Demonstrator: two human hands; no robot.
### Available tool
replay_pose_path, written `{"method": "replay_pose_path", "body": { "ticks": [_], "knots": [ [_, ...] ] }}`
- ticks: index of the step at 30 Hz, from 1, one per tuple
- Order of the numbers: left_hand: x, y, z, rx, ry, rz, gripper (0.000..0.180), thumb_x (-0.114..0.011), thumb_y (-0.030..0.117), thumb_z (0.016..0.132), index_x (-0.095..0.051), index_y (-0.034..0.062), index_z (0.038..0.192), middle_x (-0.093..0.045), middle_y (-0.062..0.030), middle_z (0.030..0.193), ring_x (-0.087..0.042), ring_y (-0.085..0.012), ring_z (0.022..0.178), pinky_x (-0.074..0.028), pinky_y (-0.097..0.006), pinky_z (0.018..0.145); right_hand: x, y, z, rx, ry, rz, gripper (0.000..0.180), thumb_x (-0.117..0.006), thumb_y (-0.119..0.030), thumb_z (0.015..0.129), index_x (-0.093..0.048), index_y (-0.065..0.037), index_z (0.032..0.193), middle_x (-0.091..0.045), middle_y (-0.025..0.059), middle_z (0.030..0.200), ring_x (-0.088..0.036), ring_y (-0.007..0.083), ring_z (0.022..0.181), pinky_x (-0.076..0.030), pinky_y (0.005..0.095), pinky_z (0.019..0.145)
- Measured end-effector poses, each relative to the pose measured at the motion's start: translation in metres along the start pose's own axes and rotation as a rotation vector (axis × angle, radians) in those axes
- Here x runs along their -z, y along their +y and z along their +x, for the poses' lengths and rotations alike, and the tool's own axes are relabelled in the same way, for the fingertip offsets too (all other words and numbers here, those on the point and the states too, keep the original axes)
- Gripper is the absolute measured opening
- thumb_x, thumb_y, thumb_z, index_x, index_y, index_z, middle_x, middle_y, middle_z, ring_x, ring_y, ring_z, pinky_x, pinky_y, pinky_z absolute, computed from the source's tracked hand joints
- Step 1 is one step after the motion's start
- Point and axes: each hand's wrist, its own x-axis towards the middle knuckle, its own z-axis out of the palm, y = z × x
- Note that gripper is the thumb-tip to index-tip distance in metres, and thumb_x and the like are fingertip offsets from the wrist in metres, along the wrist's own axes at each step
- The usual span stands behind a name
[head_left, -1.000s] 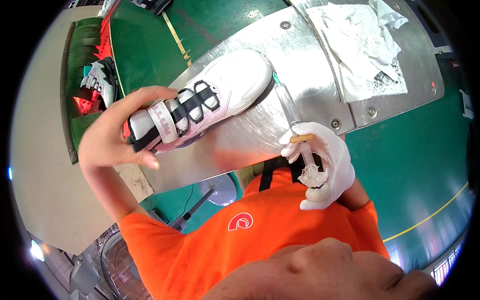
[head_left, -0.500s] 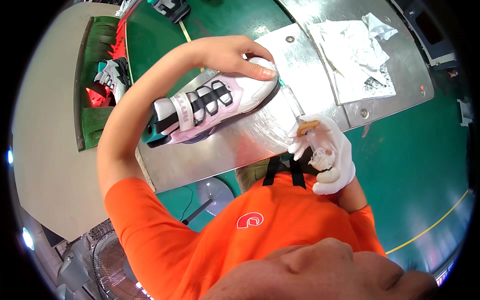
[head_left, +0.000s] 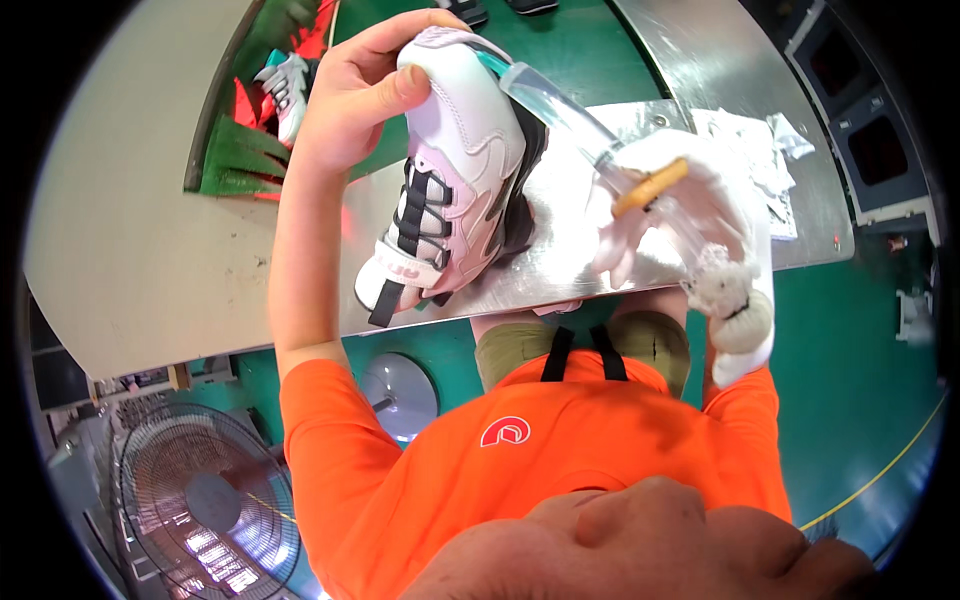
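Note:
A pink, white and black sneaker (head_left: 465, 160) is tilted, its toe raised and its strapped heel end toward me, low over the metal table. My bare left hand (head_left: 365, 85) grips the toe, thumb on the upper, other fingers partly hidden behind. My white-gloved right hand (head_left: 745, 190) holds a clear syringe (head_left: 560, 108) with a teal tip and a tan finger flange. The tip lies along the edge of the toe near the sole; whether it touches I cannot tell. A crumpled whitish wad (head_left: 718, 282) covers the plunger end by the thumb.
The metal table (head_left: 570, 265) has white paper and cloths (head_left: 755, 155) at right. Beyond it runs a green surface (head_left: 560, 60) with dark shoes at the far edge. Another sneaker (head_left: 288, 95) sits at left by green strips. A standing fan (head_left: 210, 500) is at lower left.
My left hand has lifted and turned the sneaker so its toe points up and away. The syringe has come up with it, its tip still by the toe. My view has shifted.

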Motion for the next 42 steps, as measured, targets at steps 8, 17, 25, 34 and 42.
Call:
{"method": "replay_pose_path", "body": {
  "ticks": [8, 17, 25, 34, 42],
  "knots": [
    [0.003, -0.011, -0.033, 0.053, 0.412, -0.218, 0.079, -0.081, 0.050, 0.076, -0.054, -0.0041, 0.127, -0.065, -0.0055, 0.112, -0.063, -0.0133, 0.101, -0.049, -0.027, 0.087, -0.031, 0.032, 0.022, -0.174, 0.233, -0.031, 0.089, -0.080, -0.055, 0.069, -0.050, 0.009, 0.123, -0.062, 0.0229, 0.093, -0.067, 0.0282, 0.070, -0.056, 0.0325, 0.055],
    [0.013, -0.024, -0.048, 0.096, 0.478, -0.250, 0.073, -0.078, 0.049, 0.080, -0.056, -0.0030, 0.127, -0.065, -0.0052, 0.111, -0.062, -0.0113, 0.097, -0.049, -0.025, 0.084, 0.003, 0.054, 0.015, -0.028, -0.045, 0.146, 0.110, -0.080, -0.032, 0.044, -0.039, 0.010, 0.136, -0.059, 0.0222, 0.113, -0.066, 0.0275, 0.087, -0.056, 0.0351, 0.074],
    [-0.076, 0.030, 0.016, 0.072, 0.204, -0.078, 0.083, -0.088, 0.007, 0.068, -0.041, -0.0013, 0.137, -0.060, -0.0081, 0.109, -0.058, -0.0147, 0.102, -0.046, -0.028, 0.091, 0.025, -0.028, 0.010, 0.386, 0.371, -0.591, 0.082, -0.061, -0.037, 0.079, -0.034, 0.007, 0.142, -0.053, 0.0234, 0.127, -0.062, 0.0392, 0.111, -0.047, 0.0440, 0.099],
    [-0.181, 0.035, 0.027, -0.281, 0.387, 0.508, 0.101, -0.085, 0.017, 0.061, -0.029, -0.0069, 0.141, -0.064, -0.0148, 0.092, -0.065, -0.0328, 0.088, -0.052, -0.039, 0.075, -0.032, -0.037, 0.054, 0.329, 0.928, -1.122, 0.072, -0.073, -0.009, 0.076, -0.036, 0.002, 0.137, -0.057, 0.0120, 0.106, -0.058, 0.0209, 0.094, -0.049, 0.0319, 0.086],
    [-0.192, 0.022, 0.016, -0.311, 0.440, 0.690, 0.098, -0.086, 0.018, 0.062, -0.037, -0.0021, 0.144, -0.067, -0.0080, 0.091, -0.064, -0.0255, 0.081, -0.052, -0.034, 0.074, 0.019, -0.010, 0.039, 0.137, 0.863, -1.527, 0.074, -0.074, -0.016, 0.075, -0.036, 0.001, 0.136, -0.060, 0.0120, 0.101, -0.055, 0.0270, 0.107, -0.046, 0.0364, 0.094]
  ]
}}
